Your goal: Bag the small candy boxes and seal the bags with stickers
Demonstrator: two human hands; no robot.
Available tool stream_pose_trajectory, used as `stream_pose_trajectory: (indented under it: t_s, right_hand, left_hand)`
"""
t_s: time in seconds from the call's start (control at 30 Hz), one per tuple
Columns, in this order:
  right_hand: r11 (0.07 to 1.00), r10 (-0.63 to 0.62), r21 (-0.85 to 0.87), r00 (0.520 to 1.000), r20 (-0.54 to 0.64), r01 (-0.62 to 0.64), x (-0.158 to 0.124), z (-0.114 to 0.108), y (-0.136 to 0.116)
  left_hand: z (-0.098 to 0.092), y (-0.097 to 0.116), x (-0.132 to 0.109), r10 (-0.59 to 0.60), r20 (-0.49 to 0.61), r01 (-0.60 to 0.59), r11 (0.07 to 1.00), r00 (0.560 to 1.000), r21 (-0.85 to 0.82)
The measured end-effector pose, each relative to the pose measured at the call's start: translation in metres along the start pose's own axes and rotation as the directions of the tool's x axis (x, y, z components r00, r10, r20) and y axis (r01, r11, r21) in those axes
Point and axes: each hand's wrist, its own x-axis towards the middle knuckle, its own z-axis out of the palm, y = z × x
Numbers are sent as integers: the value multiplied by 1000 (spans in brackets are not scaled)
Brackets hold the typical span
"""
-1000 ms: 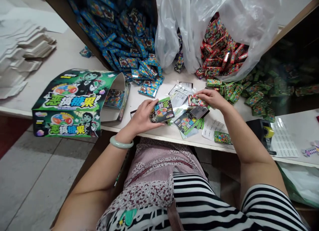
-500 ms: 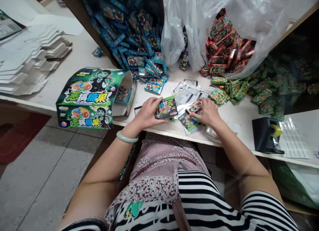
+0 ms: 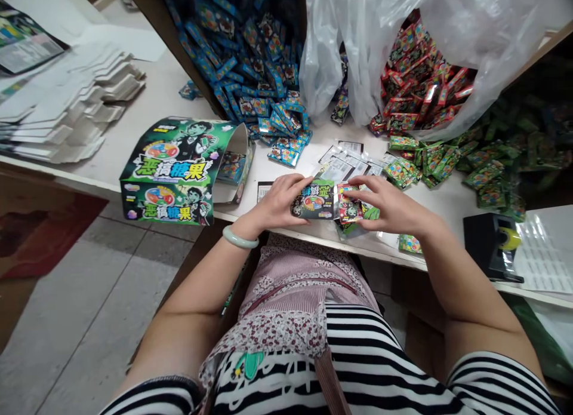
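Near the table's front edge, my left hand (image 3: pixel 286 201) grips a dark, green-edged card packet (image 3: pixel 319 201) between thumb and fingers. My right hand (image 3: pixel 382 205) holds a small red candy packet (image 3: pixel 349 202) against the right end of the dark packet. Its fingers lie over part of the red packet. Under and behind the hands are printed cards (image 3: pixel 342 166) in clear sleeves. To the left stands a green printed display box (image 3: pixel 172 167), its lid curved up, with blue packets (image 3: pixel 233 166) inside.
Blue packets (image 3: pixel 250 74) spill from a carton behind. A plastic bag (image 3: pixel 326 57) holds red packets (image 3: pixel 409 92). Green packets (image 3: pixel 441 161) lie at right, near a black tape dispenser (image 3: pixel 487 248) and label sheets (image 3: pixel 544 248). Flattened cartons (image 3: pixel 67 116) are stacked at left.
My right hand has brought the red packet left and upright against the dark packet. A green packet now shows at the table edge right of my hand. The whole view has shifted slightly.
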Motion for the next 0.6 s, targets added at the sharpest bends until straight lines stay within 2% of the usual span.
stream_pose_trajectory:
  t_s: [0.13,0.3,0.43,0.6]
  right_hand:
    - [998,11,-64,997,79,-6,7,1,1]
    - [999,-16,-38,997,77,19,6,1,9]
    - [1000,-14,-24,1000,19,15,2,-4,9]
    - [992,36,-118,989,-146,-53,1,-4,-2]
  left_hand:
    - [4,6,1,52,49,-51,999,997,-10]
    - [5,8,3,34,74,-28,997,997,-76]
    - [4,6,6,-13,57,19,995,998,-96]
    - [6,3,7,-69,-15,67,992,998,-110]
